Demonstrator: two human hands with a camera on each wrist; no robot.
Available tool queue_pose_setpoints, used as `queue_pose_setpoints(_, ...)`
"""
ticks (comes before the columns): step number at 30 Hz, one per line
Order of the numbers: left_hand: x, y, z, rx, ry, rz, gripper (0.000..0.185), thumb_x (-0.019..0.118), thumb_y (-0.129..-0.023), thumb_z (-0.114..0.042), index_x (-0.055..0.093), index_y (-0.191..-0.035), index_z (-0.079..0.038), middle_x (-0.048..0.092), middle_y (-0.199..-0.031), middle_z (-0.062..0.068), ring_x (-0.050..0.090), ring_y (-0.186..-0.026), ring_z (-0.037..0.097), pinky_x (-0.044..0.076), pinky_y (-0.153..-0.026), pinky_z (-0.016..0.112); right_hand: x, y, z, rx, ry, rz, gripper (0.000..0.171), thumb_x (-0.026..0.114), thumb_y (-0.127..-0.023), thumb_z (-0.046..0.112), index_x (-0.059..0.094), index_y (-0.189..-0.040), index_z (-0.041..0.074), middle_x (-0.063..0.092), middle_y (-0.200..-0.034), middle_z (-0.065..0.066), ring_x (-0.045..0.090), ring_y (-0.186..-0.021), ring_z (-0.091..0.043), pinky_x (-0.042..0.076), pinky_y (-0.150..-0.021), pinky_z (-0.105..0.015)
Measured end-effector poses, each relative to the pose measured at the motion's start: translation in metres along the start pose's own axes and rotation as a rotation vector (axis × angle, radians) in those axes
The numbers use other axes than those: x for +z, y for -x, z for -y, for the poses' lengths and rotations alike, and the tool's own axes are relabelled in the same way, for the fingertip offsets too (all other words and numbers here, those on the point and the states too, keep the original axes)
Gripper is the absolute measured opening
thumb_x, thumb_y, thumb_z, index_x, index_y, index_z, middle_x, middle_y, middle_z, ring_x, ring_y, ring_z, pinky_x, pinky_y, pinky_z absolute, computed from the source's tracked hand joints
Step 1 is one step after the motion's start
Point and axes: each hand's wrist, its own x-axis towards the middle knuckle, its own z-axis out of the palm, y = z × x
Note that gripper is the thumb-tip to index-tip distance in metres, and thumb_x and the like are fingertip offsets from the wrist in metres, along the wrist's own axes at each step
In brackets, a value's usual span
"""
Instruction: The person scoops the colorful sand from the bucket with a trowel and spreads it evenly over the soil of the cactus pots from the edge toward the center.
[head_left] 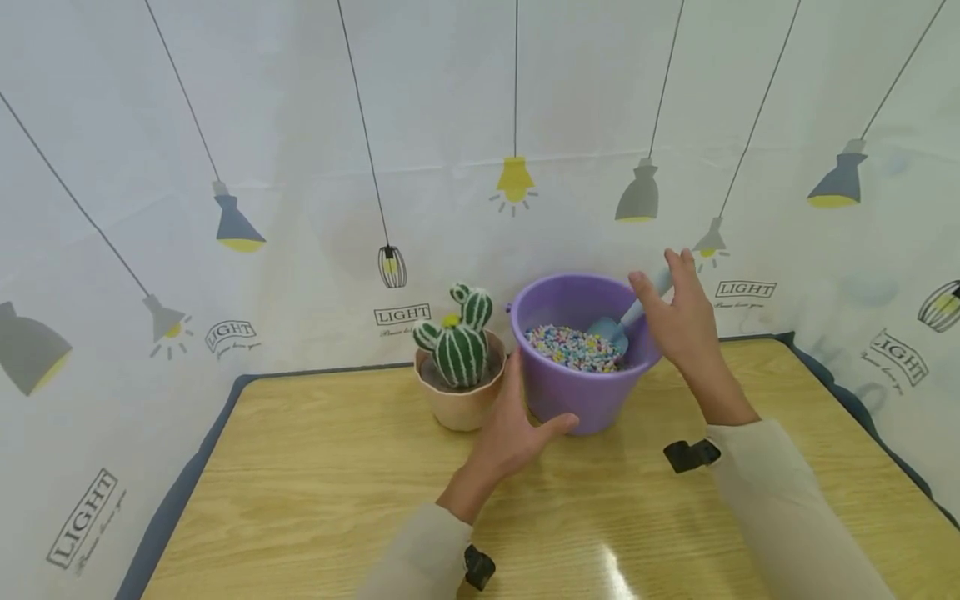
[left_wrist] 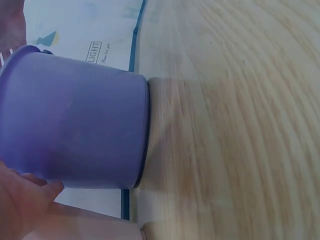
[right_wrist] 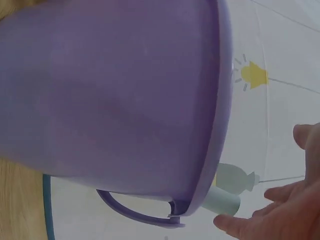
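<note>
Two hands work at a purple bucket [head_left: 581,392] that stands on the wooden surface [head_left: 300,492], seen from the head view. The left hand [head_left: 517,429] lies against the bucket's near wall with straight fingers and the thumb spread along its base, pressing but not curled round it. The right hand [head_left: 678,312] is at the far right rim, fingers loosely extended, beside the pale handle of a small blue scoop [head_left: 618,327] whose blade rests in the coloured pebbles [head_left: 573,347] that fill the bucket. Whether it touches the handle cannot be told. Just left of the bucket stands a toy cactus [head_left: 457,342] in a beige pot [head_left: 459,404].

From the left wrist view, the bucket [left_wrist: 75,125] fills the left side, its base on the surface [left_wrist: 240,125], with the left hand [left_wrist: 22,200] against its lower wall.

From the right wrist view, the bucket [right_wrist: 110,90] looms large, its handle [right_wrist: 132,212] hanging below the rim. The scoop [right_wrist: 225,192] pokes out past the rim, and the right hand [right_wrist: 280,212] hovers just beside it, fingers relaxed.
</note>
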Motion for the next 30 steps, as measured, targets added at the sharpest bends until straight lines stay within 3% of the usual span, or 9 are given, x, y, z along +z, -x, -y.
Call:
queue_pose_setpoints(8, 0.009, -0.007, -0.001, -0.162, 0.028, -0.036, 0.116, 0.078, -0.076, -0.052, -0.007, -0.154, -0.039, 0.005, -0.162, -0.015, 0.015, -0.147, 0.014, 0.025, -0.116, 0.048, -0.001, -0.013, -0.007, 0.254, -0.302, 0.023, 0.095, 0.046, -0.093, 0.063, -0.003, -0.157, 0.013, 0.003, -0.162, -0.016, 0.013, -0.147, -0.037, 0.016, -0.119, -0.052)
queue_pose_setpoints(13, 0.014, -0.012, 0.002, -0.201, 0.045, -0.051, 0.119, 0.079, -0.073, -0.056, -0.008, -0.153, -0.042, 0.003, -0.160, -0.019, 0.015, -0.147, 0.012, 0.025, -0.116, 0.047, 0.002, -0.015, -0.006, 0.316, -0.491, 0.014, 0.094, 0.052, -0.094, 0.053, -0.004, -0.156, 0.009, 0.004, -0.162, -0.018, 0.018, -0.146, -0.032, 0.025, -0.117, -0.045)
queue_pose_setpoints(17, 0.017, -0.017, 0.005, -0.222, 0.053, -0.074, 0.124, 0.079, -0.068, -0.062, -0.005, -0.155, -0.036, 0.007, -0.162, -0.015, 0.017, -0.147, 0.014, 0.025, -0.116, 0.044, 0.007, -0.017, -0.004, 0.330, -0.575, -0.020, 0.090, 0.055, -0.096, 0.045, 0.001, -0.157, 0.007, 0.009, -0.162, -0.017, 0.020, -0.147, -0.027, 0.029, -0.116, -0.041)
queue_pose_setpoints(25, 0.023, -0.026, 0.009, -0.191, 0.072, -0.135, 0.129, 0.085, -0.063, -0.059, -0.002, -0.156, -0.035, 0.019, -0.161, -0.006, 0.024, -0.145, 0.013, 0.026, -0.116, 0.039, 0.021, -0.027, -0.003, 0.352, -0.591, -0.038, 0.075, 0.059, -0.095, 0.040, 0.025, -0.153, 0.007, 0.033, -0.155, -0.015, 0.040, -0.137, -0.027, 0.039, -0.110, -0.042)
queue_pose_setpoints(30, 0.028, -0.030, 0.009, -0.174, 0.050, -0.190, 0.130, 0.088, -0.061, -0.052, 0.003, -0.157, -0.030, 0.028, -0.158, 0.002, 0.031, -0.141, 0.015, 0.028, -0.115, 0.037, 0.027, -0.029, -0.004, 0.346, -0.472, -0.034, 0.070, 0.055, -0.095, 0.046, 0.036, -0.148, 0.005, 0.049, -0.143, -0.018, 0.056, -0.116, -0.025, 0.047, -0.101, -0.042)
